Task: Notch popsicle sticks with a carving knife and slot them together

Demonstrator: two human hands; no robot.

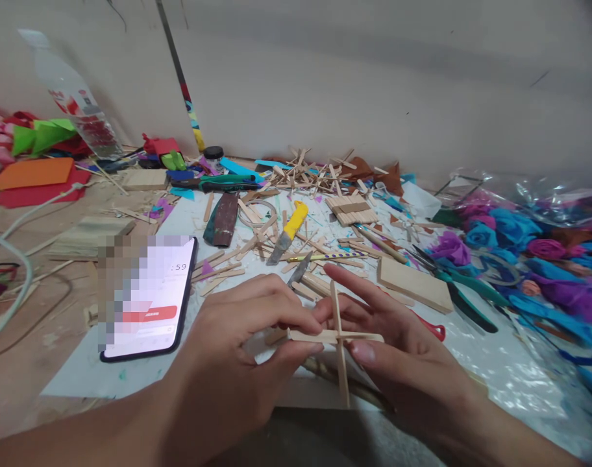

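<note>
Two or more wooden craft sticks (342, 373) form a cross in front of me, held above the near edge of the white sheet. My left hand (257, 331) pinches one end of the level stick between thumb and fingers. From the other side, my right hand (393, 344) has its thumb and fingers closed around the crossing, with the index finger stretched out. How the sticks join is partly hidden by the fingertips. Beyond the hands lie a yellow-handled utility knife (292, 227) and many loose craft sticks (257, 243).
A phone (154, 305) lies left of my hands. Green-handled scissors (471, 301) and a wood block (415, 283) are at right. Crepe-paper flowers (510, 240) fill the far right. A tilted-looking bottle (82, 97), pliers (222, 183) and a stick pile (306, 172) are near the wall.
</note>
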